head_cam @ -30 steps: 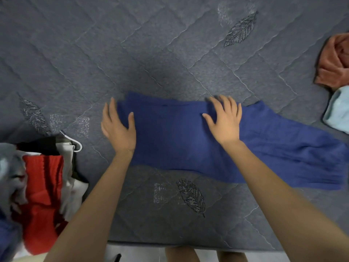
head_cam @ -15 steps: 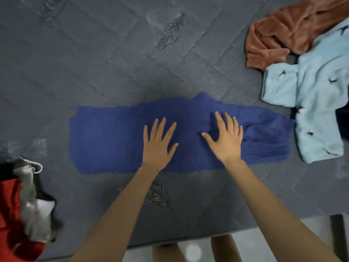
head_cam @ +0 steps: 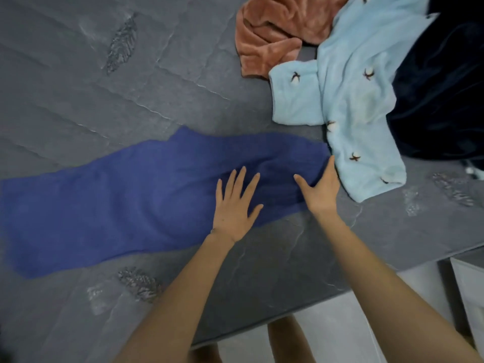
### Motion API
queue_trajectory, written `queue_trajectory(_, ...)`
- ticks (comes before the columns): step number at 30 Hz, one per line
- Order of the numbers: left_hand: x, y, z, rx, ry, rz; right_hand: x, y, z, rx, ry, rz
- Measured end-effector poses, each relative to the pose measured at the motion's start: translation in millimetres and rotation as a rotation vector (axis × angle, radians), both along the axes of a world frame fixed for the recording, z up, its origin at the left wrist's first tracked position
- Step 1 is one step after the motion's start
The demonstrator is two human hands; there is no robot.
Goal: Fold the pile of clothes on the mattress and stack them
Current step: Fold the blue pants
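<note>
Fingers straight, empty — left hand (head_cam: 234, 208), right hand (head_cam: 321, 190) flat on one blue garment (head_cam: 110, 205).

Our blue garment (head_cam: 117, 200) is lying flat as a long strip across the grey mattress (head_cam: 78, 87). Orange (head_cam: 269, 35), pale blue (head_cam: 353, 87) and navy (head_cam: 440, 87) garments are lying crumpled at its right end, the pale blue touching it.

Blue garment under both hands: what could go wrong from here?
1. The right hand lies at the end of the long blue knit garment, beside the light blue fleece garment; lifting that end may drag the fleece.
2. Cloth looks rumpled between the left hand and the right; folding now could trap creases.
3. The blue garment lies near the front edge of the grey quilted mattress and might slip off.
</note>
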State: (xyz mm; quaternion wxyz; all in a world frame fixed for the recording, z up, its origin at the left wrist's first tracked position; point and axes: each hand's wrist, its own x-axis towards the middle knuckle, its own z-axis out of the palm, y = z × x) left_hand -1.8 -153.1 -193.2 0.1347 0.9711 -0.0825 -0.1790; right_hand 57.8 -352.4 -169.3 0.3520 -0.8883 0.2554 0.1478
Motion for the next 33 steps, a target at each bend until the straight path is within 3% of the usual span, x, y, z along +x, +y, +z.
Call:
queue_trajectory(4, 2.6, -33.0, 8.6, -0.302, 0.034, 0.117, 5.0, -7.0, -10.3, 0.182, -0.043, -0.165)
queue_trajectory(10, 18.1, -66.1, 47.5, -0.676, 0.108, 0.219, 16.5, 3.7, 8.8, 0.518, 0.157, -0.421)
queue_trajectory(14, 29.2, -60.7, 63.1, -0.939, 0.206, 0.533, 19.3, 29.5, 38.0, 0.689, 0.061, -0.301)
queue_trajectory(19, 39.2, -17.4, 85.9, -1.191, 0.212, 0.930, 5.5, 84.7, 59.5, 0.608, -0.050, 0.013)
queue_trajectory(24, 33.2, 47.5, 94.2, -1.220, 0.148, 1.091, -14.5, 156.5, 74.0, 0.751, 0.038, 0.350)
queue_trajectory(28, 21.9, 115.0, 75.7, -1.180, 0.284, 1.277, -26.7, 196.9, 64.6, 0.868, 0.199, 0.469)
queue_trajectory(31, 13.0, 148.5, 60.3, -1.090, 0.424, 1.294, -30.9, 213.7, 54.8, 0.788, 0.190, 0.424)
queue_trajectory(33, 9.1, 157.1, 51.5, -1.050, 0.416, 1.246, -32.4, 220.3, 48.8, 0.617, 0.086, 0.396)
